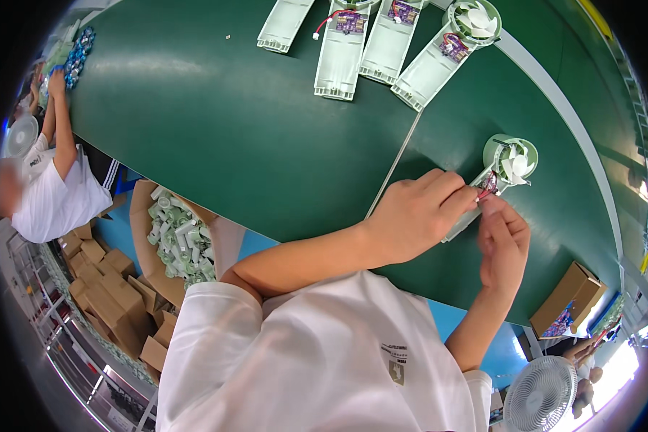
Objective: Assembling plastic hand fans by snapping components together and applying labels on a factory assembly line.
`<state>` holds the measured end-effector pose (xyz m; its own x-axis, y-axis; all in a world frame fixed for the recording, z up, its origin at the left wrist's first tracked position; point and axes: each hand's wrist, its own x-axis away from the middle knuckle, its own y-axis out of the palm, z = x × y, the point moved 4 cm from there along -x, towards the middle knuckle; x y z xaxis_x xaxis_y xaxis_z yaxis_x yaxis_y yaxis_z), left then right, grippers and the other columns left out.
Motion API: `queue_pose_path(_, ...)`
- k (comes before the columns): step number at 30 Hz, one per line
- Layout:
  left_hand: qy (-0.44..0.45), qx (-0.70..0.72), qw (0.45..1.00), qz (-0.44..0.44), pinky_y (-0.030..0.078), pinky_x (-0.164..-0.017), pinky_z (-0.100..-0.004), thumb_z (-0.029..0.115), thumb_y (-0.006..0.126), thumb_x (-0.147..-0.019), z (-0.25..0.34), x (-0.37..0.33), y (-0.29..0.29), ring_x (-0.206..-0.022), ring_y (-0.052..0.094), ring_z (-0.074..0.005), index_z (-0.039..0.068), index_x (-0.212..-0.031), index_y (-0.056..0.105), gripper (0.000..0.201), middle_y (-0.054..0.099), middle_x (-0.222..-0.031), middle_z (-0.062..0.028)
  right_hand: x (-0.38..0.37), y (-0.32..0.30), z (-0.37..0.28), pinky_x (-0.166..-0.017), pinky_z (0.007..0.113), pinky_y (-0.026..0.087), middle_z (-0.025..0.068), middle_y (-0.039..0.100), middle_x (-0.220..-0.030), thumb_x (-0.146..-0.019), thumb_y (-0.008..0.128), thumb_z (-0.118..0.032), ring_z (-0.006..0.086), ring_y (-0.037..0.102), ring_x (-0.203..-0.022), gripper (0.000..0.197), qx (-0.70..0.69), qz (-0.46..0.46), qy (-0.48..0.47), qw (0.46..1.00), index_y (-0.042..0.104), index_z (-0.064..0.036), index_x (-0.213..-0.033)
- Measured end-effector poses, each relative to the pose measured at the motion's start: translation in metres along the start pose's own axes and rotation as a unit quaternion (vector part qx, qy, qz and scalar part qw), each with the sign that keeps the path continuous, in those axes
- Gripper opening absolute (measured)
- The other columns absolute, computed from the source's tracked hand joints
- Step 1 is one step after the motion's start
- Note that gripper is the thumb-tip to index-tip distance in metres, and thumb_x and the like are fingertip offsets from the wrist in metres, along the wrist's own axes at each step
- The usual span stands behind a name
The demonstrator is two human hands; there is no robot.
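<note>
On the green table in front of me lies a pale green handheld-fan housing, its round end holding white blades and its handle half open toward me. My left hand reaches over the handle, thumb and forefinger pinched on a thin red wire with a small white connector. Close against it, my right hand also pinches at this wire, its other fingers curled. The fingertips meet just below a small circuit board, which they partly cover. Much of the handle is hidden under my hands.
Several similar fan housings with purple boards lie at the table's far side. A box of pale green parts stands left, near cardboard boxes. At right are a carton with purple boards and a large fan. A co-worker works far left.
</note>
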<state>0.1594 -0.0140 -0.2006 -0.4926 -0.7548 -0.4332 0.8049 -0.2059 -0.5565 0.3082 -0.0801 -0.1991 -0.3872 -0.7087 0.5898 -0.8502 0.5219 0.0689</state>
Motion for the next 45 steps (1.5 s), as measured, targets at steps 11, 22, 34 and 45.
queue_pose_path(11, -0.032, -0.025, 0.998, -0.039, 0.048, -0.048, -0.0274, 0.022, 0.073, -0.08, 0.006, -0.001, 0.003, -0.067, 0.06, -0.0177, 0.003, -0.1, 0.063, 0.029, 0.058, -0.085, -0.0043, -0.003, -0.013, 0.0, -0.047, 0.018, 0.02, -0.006, 0.062, -0.072, -0.089, 0.069, -0.011, -0.0016, 0.036, -0.055, 0.018, 0.105, 0.048, -0.067, 0.991, 0.072, 0.0006, -0.102)
queue_pose_path(22, -0.119, 0.033, 0.985, -0.123, 0.047, -0.045, -0.0369, 0.018, 0.064, -0.087, -0.004, 0.008, 0.019, -0.054, 0.061, -0.026, 0.003, -0.082, 0.057, 0.017, 0.059, -0.065, -0.008, -0.016, -0.011, -0.002, -0.062, 0.018, 0.037, -0.0033, 0.061, -0.081, -0.091, 0.066, -0.006, 0.0031, 0.049, -0.072, 0.011, 0.204, 0.07, -0.288, 0.933, 0.07, 0.0009, -0.099)
queue_pose_path(34, -0.125, 0.016, 0.984, -0.127, 0.047, -0.046, -0.0351, 0.019, 0.063, -0.088, -0.003, 0.01, 0.023, -0.054, 0.06, -0.0241, 0.006, -0.078, 0.055, 0.018, 0.059, -0.065, -0.0056, -0.013, -0.012, 0.013, -0.06, 0.018, 0.038, -0.0025, 0.06, -0.08, -0.09, 0.066, -0.002, 0.0033, 0.049, -0.069, 0.008, 0.323, 0.128, -0.407, 0.844, 0.069, 0.0007, -0.097)
queue_pose_path(45, -0.112, 0.0, 0.987, -0.114, 0.047, -0.044, -0.0336, 0.02, 0.064, -0.087, 0.0, 0.011, 0.024, -0.053, 0.06, -0.0222, 0.006, -0.078, 0.055, 0.019, 0.059, -0.064, -0.0046, -0.004, -0.004, 0.014, -0.057, 0.018, 0.034, -0.0031, 0.06, -0.08, -0.09, 0.066, -0.002, 0.0031, 0.045, -0.068, 0.007, 0.325, 0.151, -0.408, 0.839, 0.069, 0.001, -0.096)
